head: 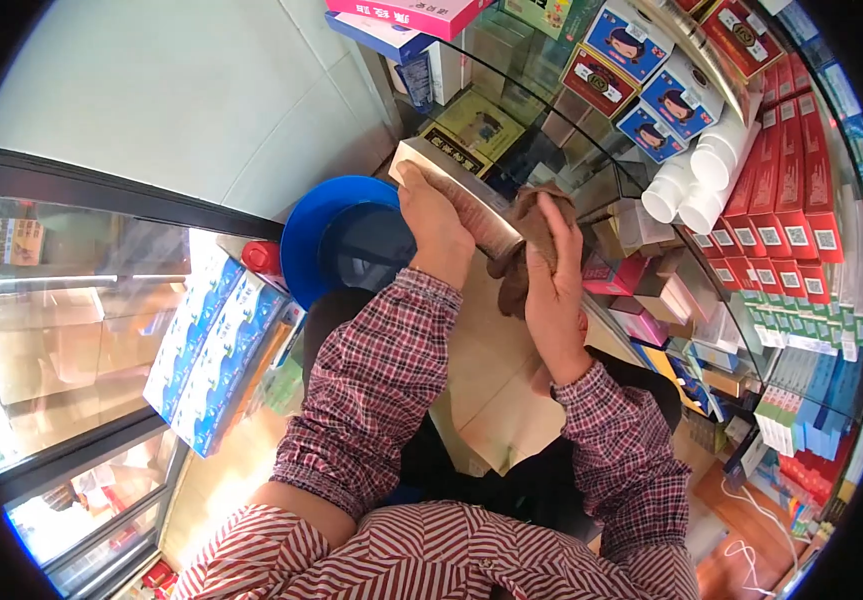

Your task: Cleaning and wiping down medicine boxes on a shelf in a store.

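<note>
My left hand (437, 225) grips a long, shiny gold-beige carton (469, 184) by its near side, thumb toward the far left end. The carton is tilted in the air in front of the glass shelves. My right hand (557, 289) holds a crumpled brown cloth (517, 285) against the carton's right end. Part of the cloth hangs below the fingers. Below and left of the carton stands a blue plastic basin (298, 244), which seems to hold water. Its right side is hidden by my left hand and sleeve.
Glass shelves on the right carry white bottles (714, 161), red boxes (784, 195) and blue cartons (679, 97). A yellow-green box (480, 124) lies behind the carton. At left are tissue packs (213, 352), a red-capped container (261, 257) and a framed glass door (63, 330). White cables (765, 517) lie lower right.
</note>
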Tool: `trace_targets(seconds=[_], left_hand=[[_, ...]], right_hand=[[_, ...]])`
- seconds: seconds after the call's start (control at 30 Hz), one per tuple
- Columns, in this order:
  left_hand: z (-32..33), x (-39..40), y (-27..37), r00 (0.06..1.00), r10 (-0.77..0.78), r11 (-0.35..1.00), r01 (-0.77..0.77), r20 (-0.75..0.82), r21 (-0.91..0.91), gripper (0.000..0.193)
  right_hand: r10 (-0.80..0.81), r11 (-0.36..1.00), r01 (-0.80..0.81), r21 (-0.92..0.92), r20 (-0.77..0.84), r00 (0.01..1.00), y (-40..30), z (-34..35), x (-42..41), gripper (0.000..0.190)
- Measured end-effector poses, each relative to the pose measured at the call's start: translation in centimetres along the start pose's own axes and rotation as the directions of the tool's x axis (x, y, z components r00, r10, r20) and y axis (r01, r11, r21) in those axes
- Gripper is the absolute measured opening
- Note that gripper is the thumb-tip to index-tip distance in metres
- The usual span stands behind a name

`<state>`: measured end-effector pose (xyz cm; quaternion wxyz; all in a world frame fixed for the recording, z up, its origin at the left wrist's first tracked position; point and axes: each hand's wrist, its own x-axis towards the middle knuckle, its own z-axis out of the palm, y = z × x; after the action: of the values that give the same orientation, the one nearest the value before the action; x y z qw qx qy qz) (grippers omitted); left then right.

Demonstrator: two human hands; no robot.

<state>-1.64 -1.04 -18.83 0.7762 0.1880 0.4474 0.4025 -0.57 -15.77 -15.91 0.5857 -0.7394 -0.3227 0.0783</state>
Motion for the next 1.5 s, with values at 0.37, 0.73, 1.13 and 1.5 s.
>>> trace_targets(seconds=[0.37, 0.73, 1.13, 1.5], left_hand=[[1.5, 1.1, -1.7, 0.761, 0.585, 0.745, -0.641, 0.28, 0.183, 0.035], [5.7, 4.7, -6.6, 0.682, 0.175, 0.762, -0.55, 0.71, 0.341, 0.043], [7.3, 6.3, -9.7, 0.488, -0.157, 0.854, -0.369, 0.859, 0.366, 0.039], [9.2, 10.2, -6.3, 0.595, 0.599, 0.35, -0.797, 0.536, 0.493, 0.045]], right_hand=[[0.767, 0.119, -0.667, 0.735, 0.358, 0.532, 0.4, 0.4, -1.6, 0.038], [0.698, 0.389, -0.692, 0.608, 0.295, 0.652, 2.3, -1.1, -0.8, 0.041], [0.691, 0.38, -0.757, 0.531, 0.381, 0.614, 2.4, -0.4, -0.7, 0.046], [0.659, 0.435, -0.766, 0.473, 0.413, 0.629, 2.5, -0.5, -0.7, 0.046]])
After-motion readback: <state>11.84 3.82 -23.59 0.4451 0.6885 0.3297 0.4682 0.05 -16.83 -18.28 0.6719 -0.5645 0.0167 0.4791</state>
